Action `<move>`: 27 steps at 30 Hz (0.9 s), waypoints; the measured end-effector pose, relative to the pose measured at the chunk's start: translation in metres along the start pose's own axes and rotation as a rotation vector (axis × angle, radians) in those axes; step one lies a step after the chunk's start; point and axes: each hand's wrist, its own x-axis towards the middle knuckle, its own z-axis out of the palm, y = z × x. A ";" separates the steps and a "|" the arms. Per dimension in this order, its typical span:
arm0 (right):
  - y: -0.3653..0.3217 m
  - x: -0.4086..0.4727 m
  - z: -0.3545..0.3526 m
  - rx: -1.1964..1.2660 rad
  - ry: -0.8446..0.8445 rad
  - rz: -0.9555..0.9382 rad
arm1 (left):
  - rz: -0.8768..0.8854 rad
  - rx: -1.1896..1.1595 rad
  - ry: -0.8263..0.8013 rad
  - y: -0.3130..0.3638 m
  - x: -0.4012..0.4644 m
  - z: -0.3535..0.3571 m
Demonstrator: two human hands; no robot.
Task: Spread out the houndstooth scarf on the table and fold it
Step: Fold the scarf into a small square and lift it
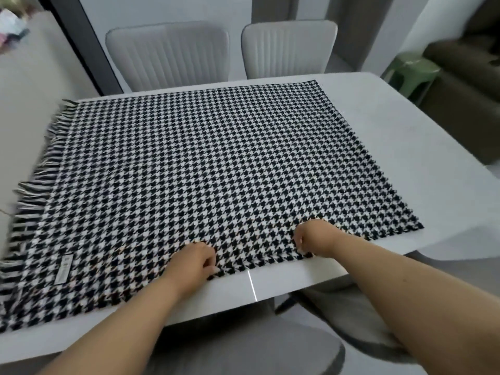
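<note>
The left hand (pixel 196 262) curls its fingers onto the near edge of the houndstooth scarf (pixel 211 180), pinching the cloth between thumb and fingertips. Just beside it at three o'clock, the right hand (pixel 315 238) does the same, its fingers bent down and gripping the same hem; the two hands sit close but apart. The scarf lies flat across the white table (pixel 405 125), covering most of the top, its right edge towards three o'clock ending short of the table's rim. Its fringe (pixel 29 196) runs along the nine o'clock side and spills over that edge. A small white label (pixel 63 269) shows on the cloth at nine o'clock of the left hand. At twelve o'clock, two grey ribbed chairs (pixel 167 54) stand behind the table, and a green stool (pixel 412 70) sits at two o'clock.
</note>
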 end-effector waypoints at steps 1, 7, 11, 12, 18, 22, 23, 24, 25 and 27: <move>0.003 -0.001 -0.001 -0.004 -0.034 -0.028 | 0.002 -0.023 -0.066 -0.002 0.001 -0.004; 0.035 -0.002 0.002 0.040 0.065 -0.111 | -0.061 0.016 -0.147 0.012 0.002 -0.015; 0.060 0.000 -0.005 0.041 0.139 -0.136 | -0.003 0.012 0.022 0.063 0.024 -0.005; 0.071 -0.001 -0.007 -0.012 0.191 -0.126 | 0.016 0.010 0.019 0.076 0.031 0.000; 0.138 -0.013 -0.021 -0.030 0.088 -0.013 | -0.051 0.079 -0.198 0.131 0.061 0.016; 0.188 -0.017 -0.023 -0.093 0.295 0.204 | -0.004 0.118 -0.135 0.157 0.076 0.022; 0.198 -0.020 -0.022 -0.090 0.229 0.244 | 0.004 0.104 -0.136 0.164 0.079 0.026; 0.206 -0.024 -0.020 -0.087 0.149 0.265 | 0.003 0.082 -0.160 0.172 0.080 0.029; 0.213 -0.027 -0.018 -0.089 0.096 0.276 | -0.004 0.069 -0.189 0.179 0.081 0.032; 0.222 -0.032 -0.018 -0.088 0.062 0.306 | -0.025 0.081 -0.200 0.193 0.084 0.037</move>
